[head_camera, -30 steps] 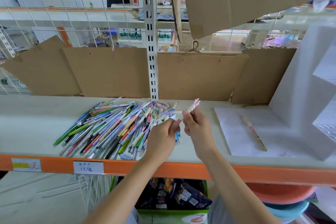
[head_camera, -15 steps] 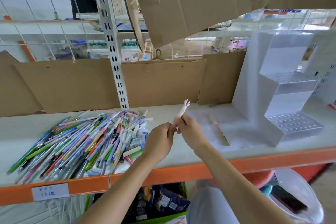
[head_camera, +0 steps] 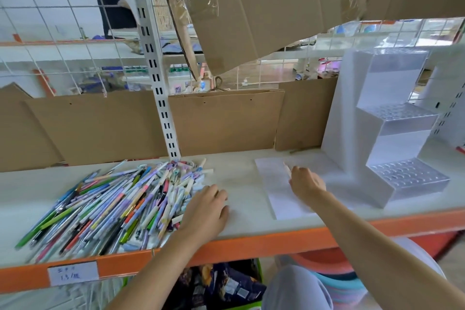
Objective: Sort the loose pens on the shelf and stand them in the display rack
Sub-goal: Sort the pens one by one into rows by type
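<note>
Right hand (head_camera: 305,184): fingers curled over a pale slim pen (head_camera: 286,168) on the white rectangular sheet (head_camera: 279,194); grip not clear. Left hand (head_camera: 206,209): fingers relaxed, slightly spread, touching the heap of many-coloured loose pens (head_camera: 105,206) at 9 o'clock. At 3 o'clock, stepped clear acrylic display rack (head_camera: 392,133) on the pale shelf (head_camera: 241,181).

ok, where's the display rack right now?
In the head view the stepped white display rack stands at the right end of the shelf, against the cardboard backing, just right of the right hand and the white sheet.
</note>
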